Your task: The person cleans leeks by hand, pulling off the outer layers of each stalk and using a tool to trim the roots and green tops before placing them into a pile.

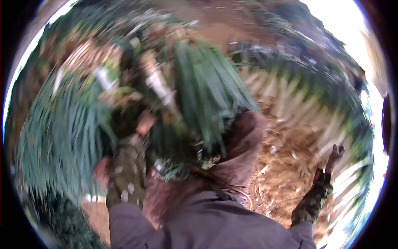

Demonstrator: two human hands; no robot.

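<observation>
The whole view is smeared by motion. My left hand [126, 174], in a green mottled glove, is low at centre left, pressed into a mass of long green palm fronds [207, 91]. It seems closed around a pale brown frond stem [157, 83] that runs up and away from it. My right hand [333, 155], in a dark glove, is stretched out to the far right above the ground. Its fingers look curled and nothing shows in it. My dark purple clothing [207, 224] fills the bottom.
More fronds [58, 133] hang at the left, and pale dry fronds [290, 95] lie at the right. Brown litter-covered soil [286, 166] spreads between my hands. A brown rounded shape [244, 141] sits under the frond bundle; I cannot tell what it is.
</observation>
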